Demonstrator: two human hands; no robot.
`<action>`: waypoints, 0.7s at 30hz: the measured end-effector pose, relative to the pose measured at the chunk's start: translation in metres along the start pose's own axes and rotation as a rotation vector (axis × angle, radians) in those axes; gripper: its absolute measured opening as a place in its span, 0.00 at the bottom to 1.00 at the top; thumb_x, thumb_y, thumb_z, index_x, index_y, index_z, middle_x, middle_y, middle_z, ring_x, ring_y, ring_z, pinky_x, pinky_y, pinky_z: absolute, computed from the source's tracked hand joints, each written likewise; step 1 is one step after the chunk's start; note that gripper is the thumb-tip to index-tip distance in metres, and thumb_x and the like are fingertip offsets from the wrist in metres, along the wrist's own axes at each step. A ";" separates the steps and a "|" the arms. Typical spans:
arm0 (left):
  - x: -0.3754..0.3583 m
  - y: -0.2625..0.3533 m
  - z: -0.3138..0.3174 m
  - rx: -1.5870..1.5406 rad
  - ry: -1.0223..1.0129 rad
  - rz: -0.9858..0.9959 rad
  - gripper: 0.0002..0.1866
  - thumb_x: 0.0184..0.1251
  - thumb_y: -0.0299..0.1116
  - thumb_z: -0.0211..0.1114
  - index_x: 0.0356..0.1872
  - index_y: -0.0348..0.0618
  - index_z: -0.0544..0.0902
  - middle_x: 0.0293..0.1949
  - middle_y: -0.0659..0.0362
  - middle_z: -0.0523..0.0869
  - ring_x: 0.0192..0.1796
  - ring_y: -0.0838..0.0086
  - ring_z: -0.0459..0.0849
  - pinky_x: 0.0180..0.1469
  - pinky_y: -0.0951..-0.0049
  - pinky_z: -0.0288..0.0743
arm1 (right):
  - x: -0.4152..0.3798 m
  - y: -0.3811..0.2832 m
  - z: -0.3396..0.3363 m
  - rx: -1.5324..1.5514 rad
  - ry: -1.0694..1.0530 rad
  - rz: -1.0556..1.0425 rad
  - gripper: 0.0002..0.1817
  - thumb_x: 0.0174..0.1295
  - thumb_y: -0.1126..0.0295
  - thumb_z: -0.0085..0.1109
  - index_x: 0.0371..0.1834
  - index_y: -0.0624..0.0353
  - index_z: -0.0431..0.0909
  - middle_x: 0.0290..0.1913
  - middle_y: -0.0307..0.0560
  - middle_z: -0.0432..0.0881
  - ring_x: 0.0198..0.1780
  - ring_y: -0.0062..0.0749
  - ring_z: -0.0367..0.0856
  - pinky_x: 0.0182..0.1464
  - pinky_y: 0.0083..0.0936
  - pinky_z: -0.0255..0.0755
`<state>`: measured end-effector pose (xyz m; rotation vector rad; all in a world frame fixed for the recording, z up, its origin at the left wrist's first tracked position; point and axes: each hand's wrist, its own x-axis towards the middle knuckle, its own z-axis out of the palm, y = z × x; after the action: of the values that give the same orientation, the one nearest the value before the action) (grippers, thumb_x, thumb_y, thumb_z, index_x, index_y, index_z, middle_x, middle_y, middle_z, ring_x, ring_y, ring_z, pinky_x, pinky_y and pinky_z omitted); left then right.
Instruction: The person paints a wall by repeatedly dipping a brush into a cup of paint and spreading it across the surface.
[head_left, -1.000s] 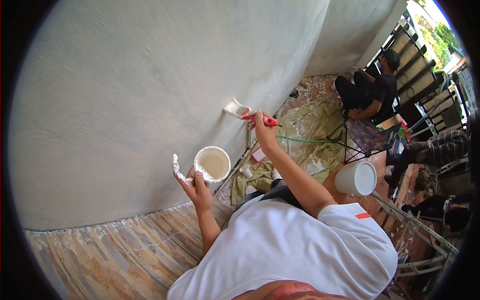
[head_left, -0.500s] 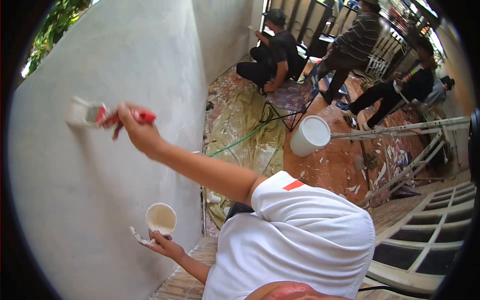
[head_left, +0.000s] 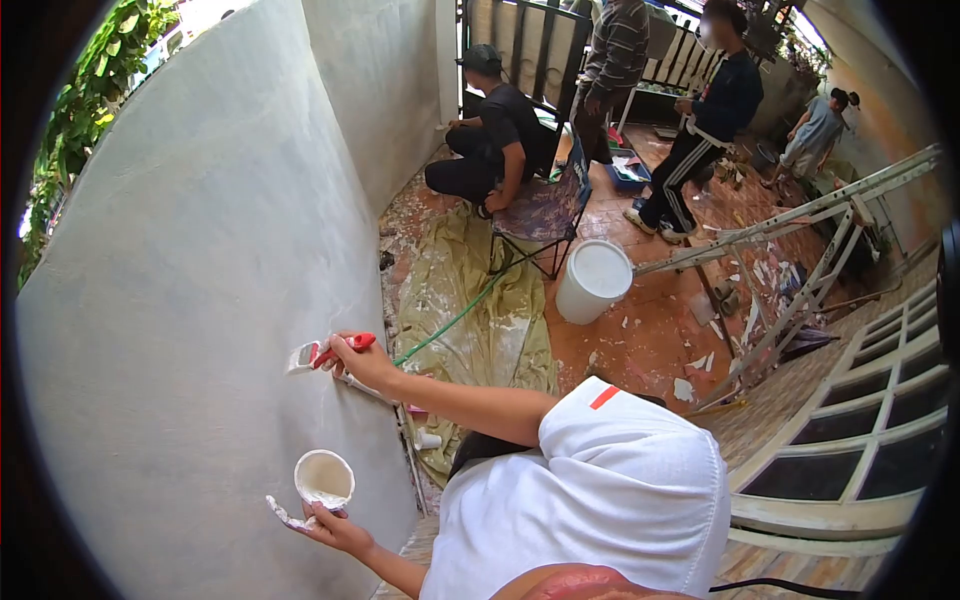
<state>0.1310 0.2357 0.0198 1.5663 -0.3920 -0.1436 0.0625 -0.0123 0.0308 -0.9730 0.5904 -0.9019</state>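
My right hand (head_left: 365, 362) grips a paintbrush (head_left: 340, 347) by its red handle. The whitish bristles are close against the grey-white wall (head_left: 190, 300). Lower down, my left hand (head_left: 335, 530) holds a white cup (head_left: 324, 474) from below, its mouth turned toward me. White paint (head_left: 328, 498) shows inside the cup, and the outstretched fingers of that hand are smeared with it.
A white bucket (head_left: 594, 283) stands on the tiled floor beside a metal ladder (head_left: 800, 215). A paint-spotted drop cloth (head_left: 470, 330) lies along the wall, crossed by a green hose (head_left: 450, 318). Beyond are a folding chair (head_left: 545, 222), a crouching person (head_left: 500, 135) and several others.
My right hand has brought the brush down and right along the wall, nearer the cup. The cup has moved slightly lower. In the background, a person in dark clothes has shifted position.
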 end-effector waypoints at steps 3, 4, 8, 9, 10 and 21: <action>-0.001 0.003 0.003 -0.011 -0.020 0.009 0.13 0.70 0.32 0.48 0.44 0.33 0.77 0.29 0.64 0.75 0.24 0.85 0.62 0.24 0.84 0.53 | -0.012 -0.029 0.004 0.018 -0.131 -0.116 0.16 0.72 0.63 0.42 0.37 0.65 0.76 0.32 0.44 0.82 0.28 0.20 0.76 0.33 0.17 0.71; -0.002 0.004 0.004 -0.012 -0.021 0.001 0.13 0.70 0.32 0.48 0.42 0.33 0.77 0.27 0.65 0.73 0.24 0.85 0.61 0.24 0.83 0.53 | -0.019 -0.040 0.005 0.017 -0.133 -0.112 0.16 0.72 0.63 0.42 0.37 0.65 0.76 0.32 0.44 0.82 0.28 0.20 0.76 0.33 0.17 0.71; -0.002 0.005 0.008 -0.022 -0.026 0.024 0.13 0.70 0.32 0.48 0.40 0.34 0.78 0.25 0.66 0.72 0.24 0.85 0.61 0.25 0.83 0.53 | -0.040 -0.075 0.007 0.047 -0.236 -0.174 0.16 0.72 0.63 0.43 0.38 0.65 0.76 0.32 0.44 0.82 0.28 0.20 0.76 0.31 0.18 0.72; -0.001 0.005 0.008 -0.022 -0.028 0.007 0.13 0.70 0.31 0.48 0.51 0.37 0.71 0.29 0.65 0.73 0.25 0.86 0.61 0.25 0.84 0.53 | -0.043 -0.080 0.006 0.020 -0.268 -0.190 0.16 0.72 0.63 0.43 0.38 0.64 0.76 0.32 0.45 0.82 0.27 0.21 0.77 0.30 0.18 0.72; -0.002 0.006 0.007 -0.023 -0.029 -0.010 0.20 0.69 0.29 0.48 0.61 0.39 0.64 0.33 0.65 0.75 0.26 0.87 0.61 0.25 0.85 0.53 | -0.046 -0.083 0.005 0.021 -0.273 -0.187 0.16 0.72 0.63 0.43 0.38 0.64 0.76 0.32 0.45 0.82 0.27 0.21 0.77 0.30 0.18 0.72; -0.003 0.005 0.015 -0.003 0.142 -0.055 0.21 0.70 0.30 0.49 0.62 0.36 0.64 0.37 0.61 0.77 0.27 0.84 0.64 0.26 0.83 0.56 | -0.077 -0.120 0.003 -0.109 -0.401 -0.136 0.12 0.70 0.66 0.44 0.41 0.64 0.74 0.32 0.43 0.81 0.28 0.17 0.77 0.29 0.16 0.72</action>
<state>0.1228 0.2226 0.0239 1.5742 -0.2377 -0.0745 -0.0201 0.0234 0.1416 -1.2649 0.2357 -0.7696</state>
